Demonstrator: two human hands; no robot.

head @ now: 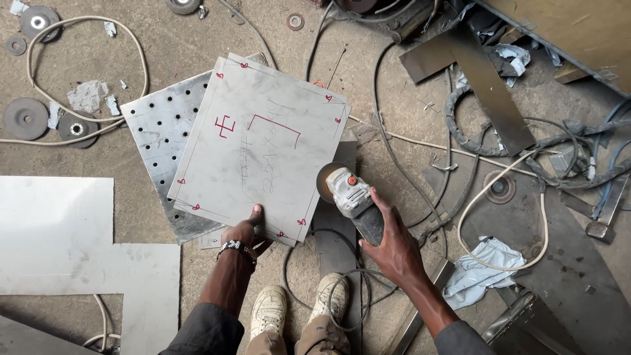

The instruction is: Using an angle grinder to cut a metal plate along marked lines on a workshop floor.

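My left hand pinches the near edge of a square sheet of bare metal marked with red lines and corner ticks. That sheet lies tilted over a perforated metal plate. My right hand grips the body of a grey angle grinder. Its disc sits just off the sheet's right edge, above a dark metal strip. My two pale shoes stand below on the floor.
A large cut metal sheet lies at the left. Grinding discs and a cream cable are scattered at the top left. Hoses, cables, metal offcuts and a crumpled rag crowd the right side.
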